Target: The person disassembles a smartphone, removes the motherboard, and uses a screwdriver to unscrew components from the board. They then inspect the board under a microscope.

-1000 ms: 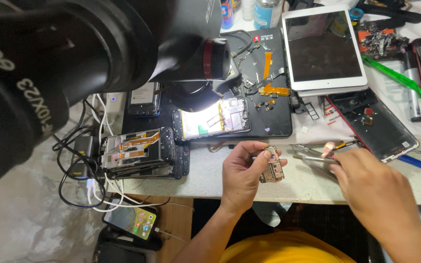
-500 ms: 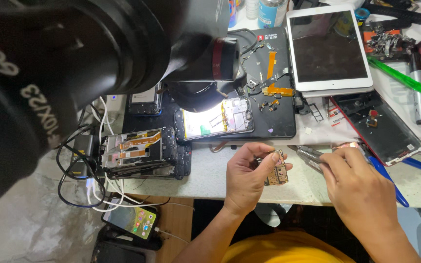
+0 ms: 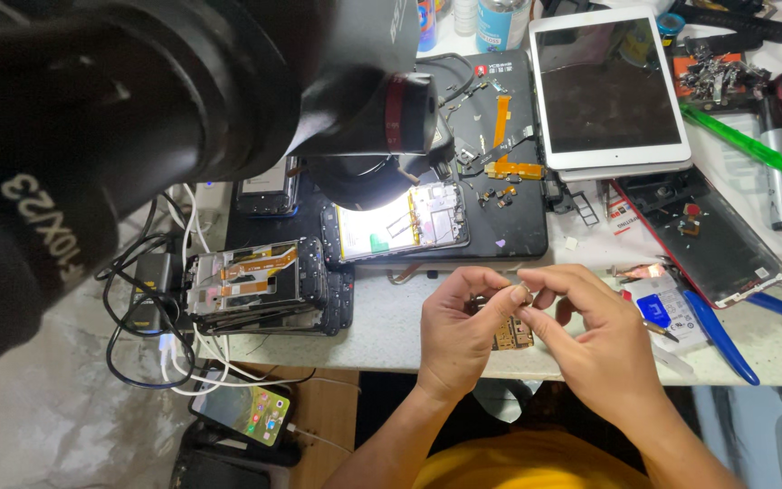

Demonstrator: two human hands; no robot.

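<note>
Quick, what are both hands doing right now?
Left hand: closed on a small circuit board.
Right hand: fingertips pinched at the same board's top.

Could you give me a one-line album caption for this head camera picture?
Two hands, left hand and right hand, pinch a small circuit board at a cluttered phone-repair bench beside a microscope.

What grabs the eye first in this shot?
The big black microscope head fills the upper left, its lamp lighting an opened phone on the dark mat beneath. Low in the middle, the left hand and right hand meet, pinching a small part above a small circuit board. A white tablet lies at the top right, with a stack of stripped phones to the left.
</note>
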